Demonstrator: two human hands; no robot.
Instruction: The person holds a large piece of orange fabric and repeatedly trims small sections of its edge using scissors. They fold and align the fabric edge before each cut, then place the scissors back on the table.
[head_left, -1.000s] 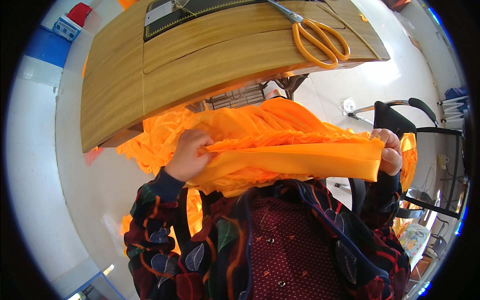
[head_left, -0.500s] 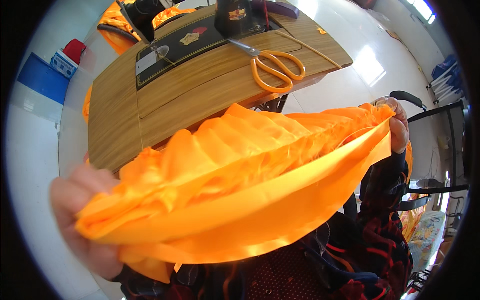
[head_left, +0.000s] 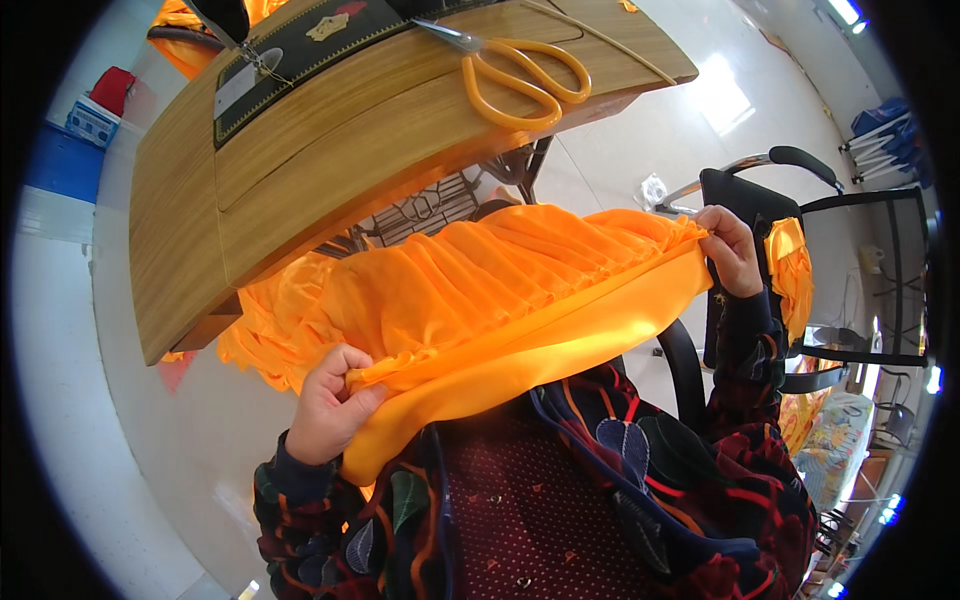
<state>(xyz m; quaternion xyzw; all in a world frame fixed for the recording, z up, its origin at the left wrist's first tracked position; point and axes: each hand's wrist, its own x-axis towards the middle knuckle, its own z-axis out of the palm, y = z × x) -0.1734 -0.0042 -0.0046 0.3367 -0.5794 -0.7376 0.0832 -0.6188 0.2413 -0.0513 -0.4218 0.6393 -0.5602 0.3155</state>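
Observation:
A shiny orange fabric (head_left: 480, 275) stretches across in front of me, gathered into pleats along a seam with a smooth band below it. My left hand (head_left: 332, 402) pinches the band's left end between thumb and fingers. At the upper right, my right hand (head_left: 732, 248) grips the other end, so the seam is held fairly taut on a slant. The pleated part hangs away toward the table, and more of it bunches under the table's edge at the left.
A wooden sewing table (head_left: 330, 200) stands ahead, with a black sewing machine (head_left: 222, 18) partly in view. Orange-handled scissors (head_left: 520, 80) and a thin stick (head_left: 600, 40) lie on top. A metal treadle (head_left: 425, 208) shows below. At the right is a black chair (head_left: 745, 205) with orange cloth (head_left: 790, 275) on it.
Both hands have come closer together and nearer my body; the left moved right and up. The fabric swung from a bowed spread to a straighter band, and the view tilted lower.

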